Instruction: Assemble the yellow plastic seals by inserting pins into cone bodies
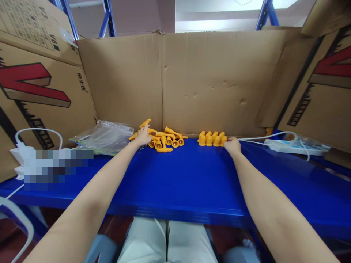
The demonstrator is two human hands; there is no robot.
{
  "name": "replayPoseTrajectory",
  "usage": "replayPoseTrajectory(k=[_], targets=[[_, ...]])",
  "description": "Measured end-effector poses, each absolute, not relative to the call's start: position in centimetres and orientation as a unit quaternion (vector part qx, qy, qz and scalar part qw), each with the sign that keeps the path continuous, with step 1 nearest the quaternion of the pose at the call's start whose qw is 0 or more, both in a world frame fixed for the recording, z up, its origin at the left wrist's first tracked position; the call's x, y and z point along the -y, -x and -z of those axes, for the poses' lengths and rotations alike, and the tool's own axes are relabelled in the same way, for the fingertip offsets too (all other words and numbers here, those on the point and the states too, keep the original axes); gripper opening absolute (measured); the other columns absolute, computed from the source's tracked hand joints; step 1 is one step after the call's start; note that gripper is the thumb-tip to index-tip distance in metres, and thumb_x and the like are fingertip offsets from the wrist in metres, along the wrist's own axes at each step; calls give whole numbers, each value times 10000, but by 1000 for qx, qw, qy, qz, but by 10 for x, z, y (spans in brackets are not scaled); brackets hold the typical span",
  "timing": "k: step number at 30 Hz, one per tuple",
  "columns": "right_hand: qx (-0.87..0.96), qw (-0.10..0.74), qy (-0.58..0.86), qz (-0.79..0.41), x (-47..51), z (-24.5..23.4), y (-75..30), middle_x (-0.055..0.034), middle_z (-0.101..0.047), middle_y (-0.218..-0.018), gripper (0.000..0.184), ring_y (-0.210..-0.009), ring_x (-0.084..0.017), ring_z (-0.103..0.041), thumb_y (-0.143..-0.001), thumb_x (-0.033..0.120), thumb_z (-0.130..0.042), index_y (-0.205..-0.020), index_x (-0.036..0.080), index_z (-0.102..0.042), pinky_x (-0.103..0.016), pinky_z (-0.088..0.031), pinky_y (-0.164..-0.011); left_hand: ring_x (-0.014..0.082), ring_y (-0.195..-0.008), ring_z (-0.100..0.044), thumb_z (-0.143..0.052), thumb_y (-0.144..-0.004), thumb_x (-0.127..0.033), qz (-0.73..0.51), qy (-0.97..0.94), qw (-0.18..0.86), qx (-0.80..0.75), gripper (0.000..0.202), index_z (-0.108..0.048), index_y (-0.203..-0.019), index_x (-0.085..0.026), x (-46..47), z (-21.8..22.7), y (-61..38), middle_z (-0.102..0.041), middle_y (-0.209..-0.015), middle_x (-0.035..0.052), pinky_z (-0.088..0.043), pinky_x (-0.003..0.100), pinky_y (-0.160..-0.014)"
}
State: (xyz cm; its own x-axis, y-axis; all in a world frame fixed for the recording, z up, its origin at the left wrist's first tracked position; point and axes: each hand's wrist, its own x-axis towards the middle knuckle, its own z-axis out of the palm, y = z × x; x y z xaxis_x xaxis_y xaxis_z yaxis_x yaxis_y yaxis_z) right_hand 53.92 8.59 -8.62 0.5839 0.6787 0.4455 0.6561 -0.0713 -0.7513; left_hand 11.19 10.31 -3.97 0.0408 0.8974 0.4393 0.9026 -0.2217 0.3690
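Observation:
My left hand [143,136] is at the left end of a loose pile of yellow T-handled plastic pieces [164,149]. Its fingers are bent around one T-handled piece [145,123], whose crossbar tilts up just above them; the grip is partly hidden. Several pieces in the pile lie with round, hollow ends facing me. To the right, yellow caps [208,140] stand upright in close, even rows. My right hand [233,145] is at the right end of these rows, its fingers closed on the yellow cap [223,141] at the front corner.
Cardboard panels [214,80] wall off the back of the blue table [178,182]. Clear plastic bags [106,137] lie left of the pile. A white power strip [296,147] with cables lies at right. Printed cartons [41,91] stand at the left side.

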Motion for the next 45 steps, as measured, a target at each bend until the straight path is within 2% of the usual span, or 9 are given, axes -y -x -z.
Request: replayPoseTrajectory(k=[7, 16, 19, 22, 26, 29, 33, 39, 45], targets=[[429, 513, 743, -15, -81, 81, -532, -37, -610, -720, 154, -887, -240, -638, -661, 73, -540, -708, 212, -495, -347, -474, -813, 353, -1315, -386, -584, -655, -318, 196, 712, 37, 673, 803, -360, -1425, -302, -103, 31, -102, -383, -1429, 105, -370, 482, -1051], [435, 512, 741, 23, -80, 83, -531, -28, -602, -707, 132, -758, -199, -611, -663, 75, -536, -701, 201, -549, -344, -481, -750, 381, -1366, -329, -546, -561, -332, 137, 707, 0, 693, 967, -288, -1490, -258, -107, 24, -94, -309, -1525, 109, -369, 466, -1053], [442, 503, 742, 37, -81, 84, -531, -18, -591, -690, 132, -761, -196, -612, -663, 78, -544, -716, 196, -570, -330, -486, -746, 366, -1398, -289, -502, -665, -431, 150, 702, -31, 695, 845, -332, -1473, -256, -107, 20, -94, -331, -1528, 104, -342, 469, -1069], [445, 497, 744, 40, -80, 85, -531, -17, -600, -702, 129, -765, -197, -621, -668, 85, -549, -731, 191, -588, -328, -488, -746, 337, -1402, -294, -365, -800, -540, 163, 700, -16, 695, 717, -382, -1449, -235, -105, 18, -95, -328, -1534, 102, -323, 460, -1086], [452, 482, 750, 37, -76, 82, -529, -66, -665, -810, 154, -821, -217, -639, -695, 88, -542, -786, 184, -621, -336, -485, -764, 293, -1395, -308, -277, -892, -396, 146, 710, 73, 685, 601, -370, -1445, -180, -100, 25, -93, -349, -1519, 127, -301, 499, -1095], [456, 453, 766, 28, -72, 79, -527, -107, -695, -929, 204, -891, -227, -649, -729, 89, -526, -870, 171, -648, -327, -483, -788, 279, -1413, -275, -262, -907, -312, 126, 705, 111, 689, 577, -323, -1468, -192, -98, 36, -89, -334, -1528, 127, -293, 531, -1093], [459, 429, 778, 26, -68, 76, -524, -118, -700, -996, 255, -928, -228, -650, -749, 100, -517, -948, 166, -662, -314, -481, -794, 296, -1409, -297, -218, -921, -360, 134, 665, 75, 731, 601, -265, -1500, -205, -101, 47, -81, -286, -1555, 121, -359, 522, -1059], [458, 429, 778, 23, -66, 75, -522, -115, -699, -1011, 278, -950, -234, -649, -757, 92, -523, -985, 164, -665, -327, -484, -817, 300, -1336, -421, -205, -924, -346, 163, 682, 53, 711, 567, -338, -1466, -243, -103, 44, -73, -435, -1480, 87, -378, 552, -1039], [449, 433, 781, 29, -64, 75, -523, -110, -687, -955, 225, -884, -231, -648, -755, 101, -532, -921, 173, -665, -327, -480, -785, 327, -1264, -490, -315, -889, -345, 151, 674, 85, 718, 543, -441, -1390, -176, -93, 30, -76, -537, -1374, 159, -379, 548, -1027]])
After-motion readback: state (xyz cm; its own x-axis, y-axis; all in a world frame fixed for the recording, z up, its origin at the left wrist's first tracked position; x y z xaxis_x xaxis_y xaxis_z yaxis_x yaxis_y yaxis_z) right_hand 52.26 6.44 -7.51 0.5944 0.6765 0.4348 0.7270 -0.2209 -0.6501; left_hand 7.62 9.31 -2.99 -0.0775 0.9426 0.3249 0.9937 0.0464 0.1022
